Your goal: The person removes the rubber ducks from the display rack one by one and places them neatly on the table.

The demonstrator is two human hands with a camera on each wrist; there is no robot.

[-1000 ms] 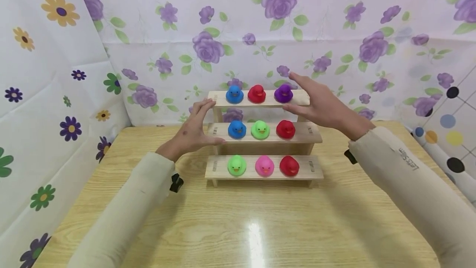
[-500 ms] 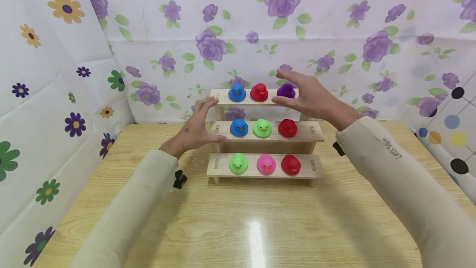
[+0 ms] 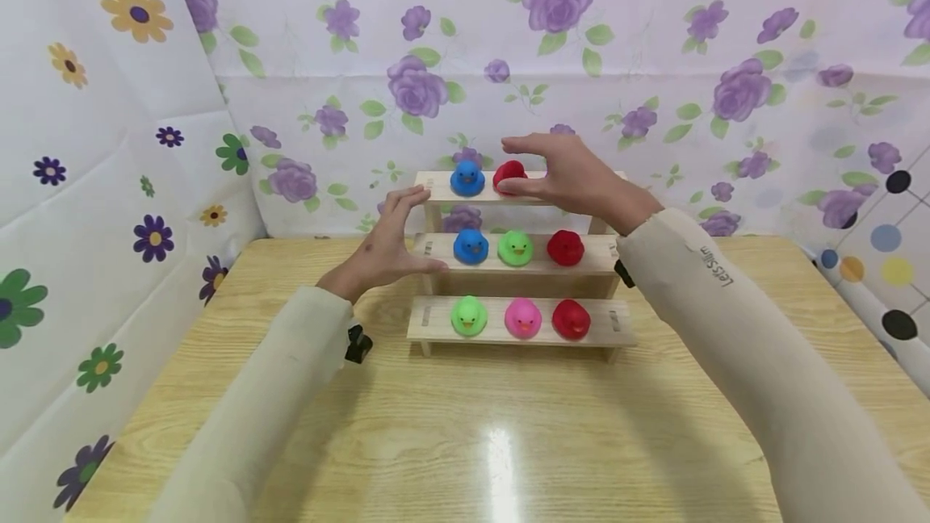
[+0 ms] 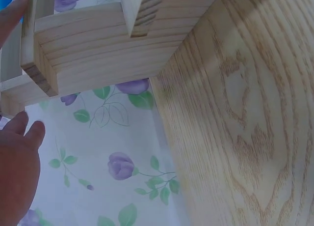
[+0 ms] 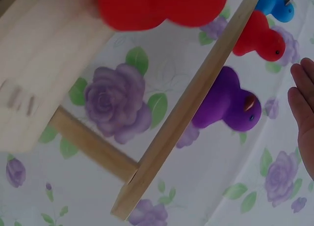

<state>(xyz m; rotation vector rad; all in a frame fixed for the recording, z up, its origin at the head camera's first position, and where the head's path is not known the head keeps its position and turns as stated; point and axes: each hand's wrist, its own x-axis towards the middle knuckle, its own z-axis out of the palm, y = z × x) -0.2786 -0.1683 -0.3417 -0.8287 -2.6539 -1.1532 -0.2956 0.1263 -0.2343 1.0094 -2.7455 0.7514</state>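
A three-tier wooden rack [image 3: 599,332] carries rubber ducks. My left hand [image 3: 381,253] is at its left side, fingertips at the top shelf's end and thumb by the middle shelf. Over the top shelf, my right hand [image 3: 577,176] reaches in with thumb and fingers spread apart, overlapping the red duck [image 3: 511,171]. A purple duck [image 5: 228,102], hidden behind that hand in the head view, shows on the top shelf in the right wrist view. To the left sits a blue duck [image 3: 467,178]. The right hand's fingers [image 5: 305,96] are apart from the ducks in the right wrist view.
On the middle shelf stand a blue duck [image 3: 471,247], a green duck [image 3: 516,248] and a red duck [image 3: 565,248]. Below are green [image 3: 469,316], pink [image 3: 523,319] and red ducks [image 3: 571,320]. Flowered cloth [image 3: 349,95] hangs behind the wooden table [image 3: 436,426].
My right hand has moved left along the top shelf, from beside the purple duck to the red one. The left hand keeps its place on the rack; the head view has shifted slightly.
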